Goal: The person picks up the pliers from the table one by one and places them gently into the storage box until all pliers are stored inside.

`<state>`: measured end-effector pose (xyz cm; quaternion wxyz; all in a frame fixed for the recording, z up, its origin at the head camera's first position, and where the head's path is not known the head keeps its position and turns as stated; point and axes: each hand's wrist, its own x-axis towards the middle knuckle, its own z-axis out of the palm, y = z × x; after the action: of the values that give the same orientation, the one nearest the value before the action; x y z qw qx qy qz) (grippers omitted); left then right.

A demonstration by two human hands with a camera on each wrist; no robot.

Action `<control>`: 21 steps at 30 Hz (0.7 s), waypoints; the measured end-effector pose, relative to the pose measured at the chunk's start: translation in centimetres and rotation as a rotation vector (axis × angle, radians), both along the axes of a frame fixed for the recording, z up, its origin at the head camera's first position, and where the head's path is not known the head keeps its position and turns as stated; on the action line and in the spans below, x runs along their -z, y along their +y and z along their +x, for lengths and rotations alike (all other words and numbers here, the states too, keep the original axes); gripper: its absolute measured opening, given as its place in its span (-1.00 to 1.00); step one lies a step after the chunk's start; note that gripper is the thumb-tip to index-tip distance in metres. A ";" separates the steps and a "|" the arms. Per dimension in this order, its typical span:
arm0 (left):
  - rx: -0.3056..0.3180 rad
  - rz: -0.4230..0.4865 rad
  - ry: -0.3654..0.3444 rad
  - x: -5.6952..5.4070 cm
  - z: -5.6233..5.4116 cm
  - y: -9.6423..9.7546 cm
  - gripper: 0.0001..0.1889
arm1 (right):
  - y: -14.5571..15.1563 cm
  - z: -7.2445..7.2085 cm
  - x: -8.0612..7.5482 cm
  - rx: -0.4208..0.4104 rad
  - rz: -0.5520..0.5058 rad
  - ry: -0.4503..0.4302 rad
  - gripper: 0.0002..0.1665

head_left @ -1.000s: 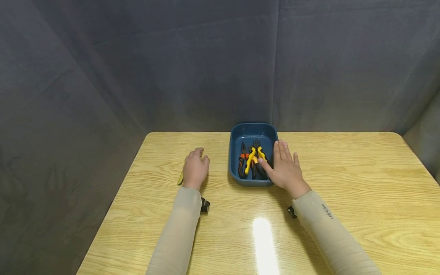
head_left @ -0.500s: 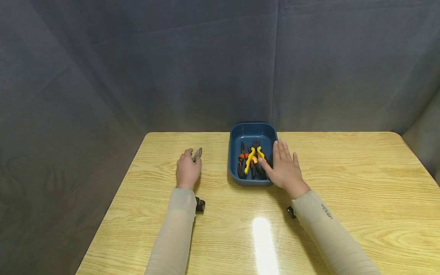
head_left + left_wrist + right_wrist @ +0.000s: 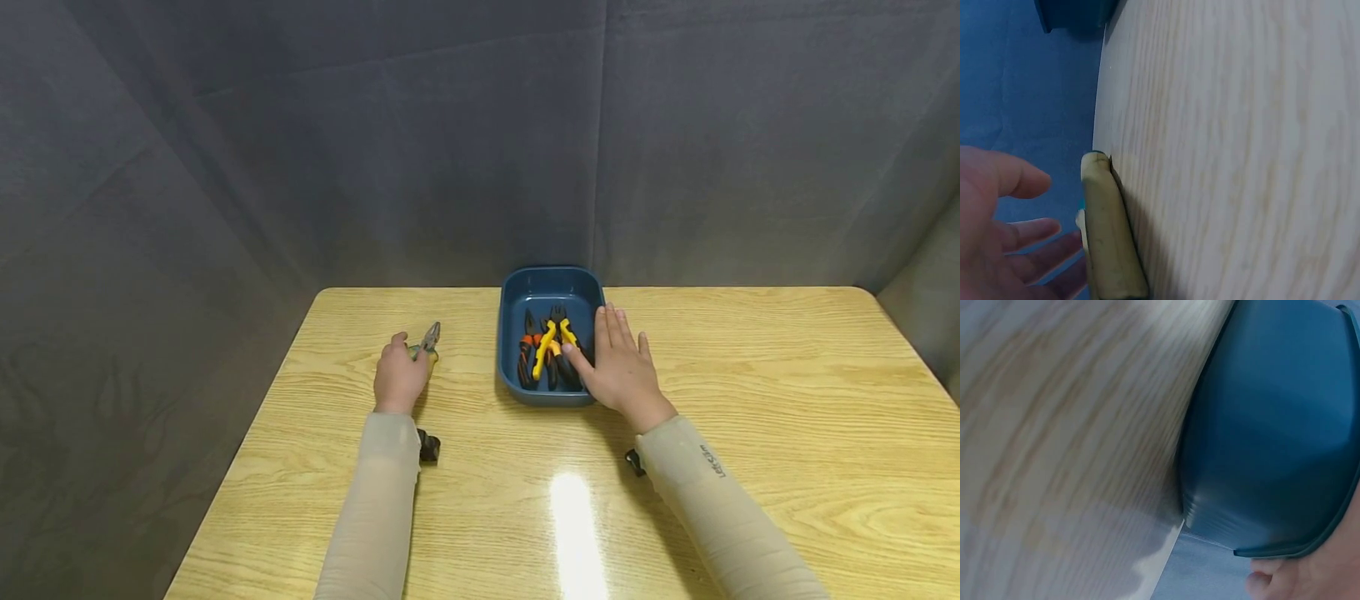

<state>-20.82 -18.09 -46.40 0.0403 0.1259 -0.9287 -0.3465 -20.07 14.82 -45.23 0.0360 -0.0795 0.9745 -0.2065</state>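
A pair of pliers (image 3: 431, 337) with yellow-green handles lies on the left of the table, its metal nose pointing away. My left hand (image 3: 397, 377) is right beside it and covers part of its handles. In the left wrist view, the thumb and fingers (image 3: 1029, 231) are loosely spread next to a yellow handle (image 3: 1110, 231), not closed round it. My right hand (image 3: 622, 371) lies flat with straight fingers along the right rim of a blue bin (image 3: 553, 400). Inside the bin are yellow-handled pliers (image 3: 544, 353) and orange-and-black pliers (image 3: 527, 362).
The wooden table (image 3: 480, 517) has its back edge close behind the bin, against a grey curtain (image 3: 480, 150). Bare tabletop separates the left pliers from the bin. Black wrist cameras sit under both sleeves, close to the surface.
My left hand has shifted left, uncovering the pliers' nose and part of the handles. The right hand and the bin have stayed in place.
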 end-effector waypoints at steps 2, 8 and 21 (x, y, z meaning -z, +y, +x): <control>-0.005 -0.007 -0.011 0.0 0.0 -0.2 -0.40 | 0.0 0.0 0.0 -0.001 -0.002 -0.001 0.13; -0.017 -0.041 -0.036 0.3 -0.2 -0.8 -0.41 | 0.0 0.0 0.0 -0.001 -0.004 0.004 0.12; -0.002 -0.109 -0.129 -0.2 0.2 -1.2 -0.49 | 0.0 -0.1 0.0 -0.002 -0.010 -0.003 0.13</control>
<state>-20.57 -19.29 -46.19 -0.0124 0.1464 -0.9467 -0.2867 -20.13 14.84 -45.21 0.0374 -0.0803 0.9734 -0.2115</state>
